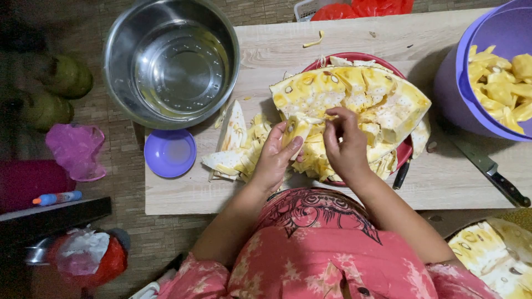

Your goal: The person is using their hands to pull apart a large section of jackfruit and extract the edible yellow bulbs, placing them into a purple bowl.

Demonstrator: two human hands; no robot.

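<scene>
**Kid:** What are the hands doing?

**Grown-up:** The left hand [274,158] is curled shut around a yellow fruit pod [295,130]. The thumb presses its side so it can't slip. The right hand [344,145] pinches at the top of the pod with its fingertips, closed tight on a small bit there.

**Kid:** Where is the pod?

**Grown-up:** Right at the near edge of the big jackfruit piece [354,99], touching it.

**Kid:** Which way does it point?

**Grown-up:** Its long way runs from near to far, tipped a little to the right. The far end points at the fruit.

**Kid:** Why is the fruit on the red plate [406,148]?

**Grown-up:** I think it catches the sticky bits. The peels [235,152] lie just left, out of the way.

**Kid:** And farther off?

**Grown-up:** A steel bowl [172,61] with water stands far left, and a purple tub [460,83] on the right holds cleaned pods
</scene>
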